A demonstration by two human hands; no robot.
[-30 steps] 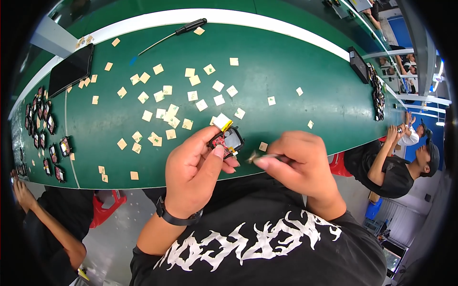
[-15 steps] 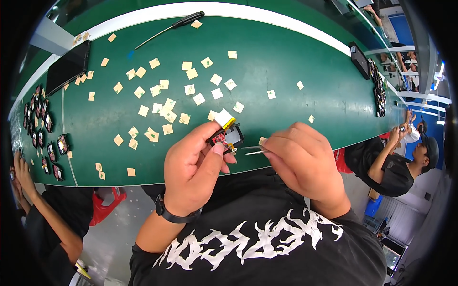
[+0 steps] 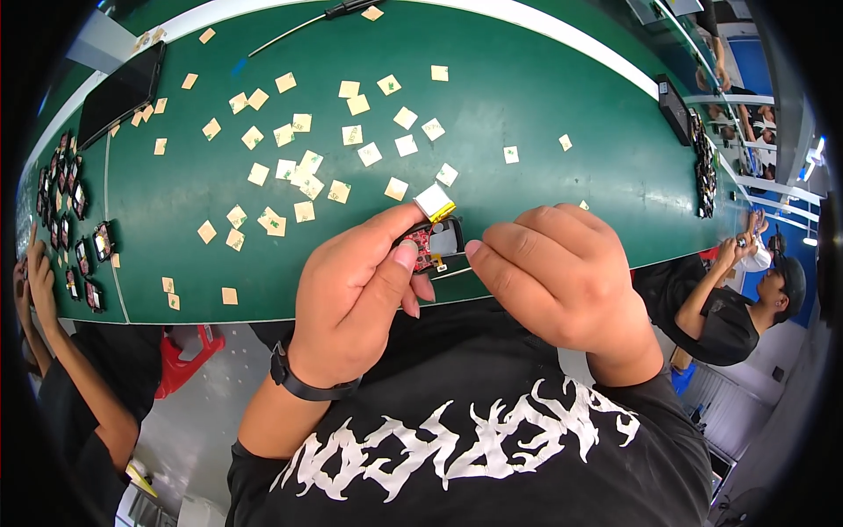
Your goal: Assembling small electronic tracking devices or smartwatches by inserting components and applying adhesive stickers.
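Observation:
My left hand (image 3: pixel 351 299) is closed around a small black device housing (image 3: pixel 450 235), its thumb pressed on the red circuit board (image 3: pixel 422 241) inside. A silver battery (image 3: pixel 431 201) with a yellow taped edge sticks up from the housing's far side, next to my index finger. A small flex cable end (image 3: pixel 441 266) shows at the near edge of the board. In my right hand (image 3: pixel 562 277), pinched between thumb and fingers, is a pair of metal tweezers (image 3: pixel 453 271). Its tips reach the near side of the housing; whether they touch it I cannot tell.
Many cream paper squares (image 3: pixel 340 191) lie scattered over the green tabletop (image 3: pixel 562 193). A screwdriver (image 3: pixel 303 33) lies at the far edge, a black tablet-like panel (image 3: pixel 123 95) at far left. Similar devices (image 3: pixel 104 240) cluster at left. Co-workers sit at left and right (image 3: pixel 702 307).
My right hand has brought the tweezers leftward to the housing. The left hand still holds the device, now slightly more tilted. The whole view has shifted a little.

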